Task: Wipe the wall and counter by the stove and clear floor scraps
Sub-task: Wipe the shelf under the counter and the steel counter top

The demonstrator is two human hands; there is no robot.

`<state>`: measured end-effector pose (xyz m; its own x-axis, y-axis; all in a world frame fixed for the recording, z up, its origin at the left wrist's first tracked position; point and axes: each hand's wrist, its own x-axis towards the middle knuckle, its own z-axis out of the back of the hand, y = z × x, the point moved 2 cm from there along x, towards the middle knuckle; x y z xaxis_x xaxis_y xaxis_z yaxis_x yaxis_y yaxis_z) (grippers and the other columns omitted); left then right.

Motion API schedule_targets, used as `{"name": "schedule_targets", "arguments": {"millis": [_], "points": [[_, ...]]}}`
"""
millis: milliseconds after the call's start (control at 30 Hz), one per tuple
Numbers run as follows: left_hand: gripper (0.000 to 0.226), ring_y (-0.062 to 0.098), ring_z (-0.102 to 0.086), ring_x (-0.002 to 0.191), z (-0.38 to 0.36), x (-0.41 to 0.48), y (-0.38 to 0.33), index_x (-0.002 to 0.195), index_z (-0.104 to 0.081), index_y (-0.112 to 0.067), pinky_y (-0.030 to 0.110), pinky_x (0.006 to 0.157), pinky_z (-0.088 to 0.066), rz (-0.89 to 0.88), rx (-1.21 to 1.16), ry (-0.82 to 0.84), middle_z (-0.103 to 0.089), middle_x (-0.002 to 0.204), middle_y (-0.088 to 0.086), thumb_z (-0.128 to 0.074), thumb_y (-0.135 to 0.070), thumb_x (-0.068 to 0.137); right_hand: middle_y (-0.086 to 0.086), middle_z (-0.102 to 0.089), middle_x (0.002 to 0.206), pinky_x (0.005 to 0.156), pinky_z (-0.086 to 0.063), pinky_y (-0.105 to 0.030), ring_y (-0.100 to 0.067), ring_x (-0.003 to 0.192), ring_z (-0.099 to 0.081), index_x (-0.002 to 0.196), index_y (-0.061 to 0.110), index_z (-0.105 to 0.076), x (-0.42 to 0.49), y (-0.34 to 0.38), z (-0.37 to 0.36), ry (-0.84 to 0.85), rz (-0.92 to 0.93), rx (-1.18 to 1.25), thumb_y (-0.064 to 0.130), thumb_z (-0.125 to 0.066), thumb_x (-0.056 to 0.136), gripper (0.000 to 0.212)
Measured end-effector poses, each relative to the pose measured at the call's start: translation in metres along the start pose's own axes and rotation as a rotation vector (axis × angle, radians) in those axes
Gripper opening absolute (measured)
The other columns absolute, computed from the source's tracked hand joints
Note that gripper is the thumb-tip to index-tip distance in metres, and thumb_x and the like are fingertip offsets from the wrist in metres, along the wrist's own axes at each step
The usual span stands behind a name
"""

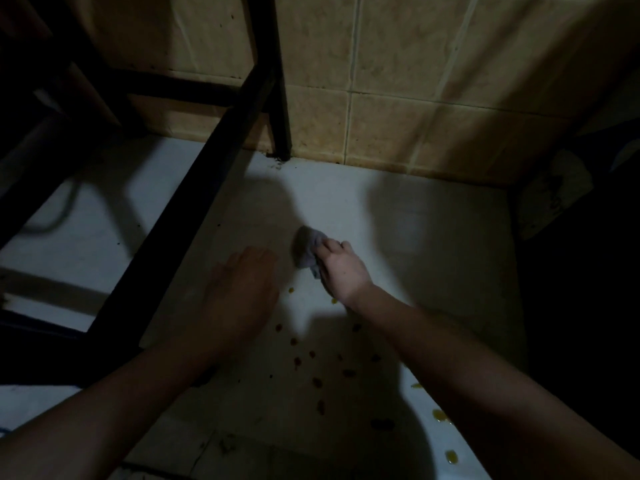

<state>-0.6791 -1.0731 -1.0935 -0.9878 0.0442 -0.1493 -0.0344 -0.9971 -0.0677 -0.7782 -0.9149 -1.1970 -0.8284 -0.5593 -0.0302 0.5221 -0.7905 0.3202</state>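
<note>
My right hand (341, 270) presses a crumpled grey cloth (306, 249) onto the white floor (433, 258) near the middle of the head view. My left hand (242, 289) lies flat on the floor just left of the cloth, fingers together and holding nothing. Several small yellow-orange scraps (318, 358) are scattered on the floor between and below my arms, with more near my right forearm (440, 415). The beige tiled wall (398, 98) rises behind, dirty along its base.
A black metal stand (207, 188) with a leg (282, 126) at the wall fills the left side. A dark object (554, 192) stands at the right edge. Dark crumbs (227, 445) lie near the bottom. Deep shadow covers much of the scene.
</note>
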Motion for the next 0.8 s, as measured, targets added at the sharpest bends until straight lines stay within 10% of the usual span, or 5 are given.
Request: {"name": "schedule_targets", "arguments": {"millis": [100, 333, 800], "points": [[0.039, 0.036, -0.065, 0.073, -0.01, -0.02, -0.004, 0.101, -0.051, -0.012, 0.046, 0.061, -0.056, -0.056, -0.022, -0.029, -0.065, 0.088, 0.018, -0.035, -0.03, 0.071, -0.011, -0.043, 0.136, 0.087, -0.049, -0.041, -0.035, 0.112, -0.044, 0.134, 0.015, -0.044, -0.018, -0.009, -0.009, 0.077, 0.059, -0.016, 0.012, -0.062, 0.081, 0.056], [0.034, 0.034, -0.064, 0.071, -0.026, -0.043, 0.011, 0.1, -0.043, -0.013, 0.04, 0.061, -0.057, -0.057, -0.016, -0.046, -0.065, 0.087, 0.016, -0.035, -0.029, 0.071, -0.02, -0.043, 0.14, 0.103, -0.035, -0.036, -0.041, 0.119, -0.047, 0.132, 0.008, -0.05, -0.049, -0.046, 0.022, -0.067, -0.082, 0.136, 0.011, -0.053, 0.088, 0.044], [0.058, 0.033, -0.049, 0.105, -0.035, -0.053, 0.027, 0.111, -0.054, -0.012, 0.047, 0.089, -0.043, -0.05, 0.014, 0.034, -0.052, 0.115, 0.011, -0.014, -0.034, 0.075, -0.013, -0.043, 0.142, 0.095, -0.041, -0.036, -0.039, 0.111, -0.049, 0.13, 0.016, -0.052, 0.025, -0.002, 0.013, 0.053, -0.164, 0.075, 0.019, -0.053, 0.087, 0.043]]}}
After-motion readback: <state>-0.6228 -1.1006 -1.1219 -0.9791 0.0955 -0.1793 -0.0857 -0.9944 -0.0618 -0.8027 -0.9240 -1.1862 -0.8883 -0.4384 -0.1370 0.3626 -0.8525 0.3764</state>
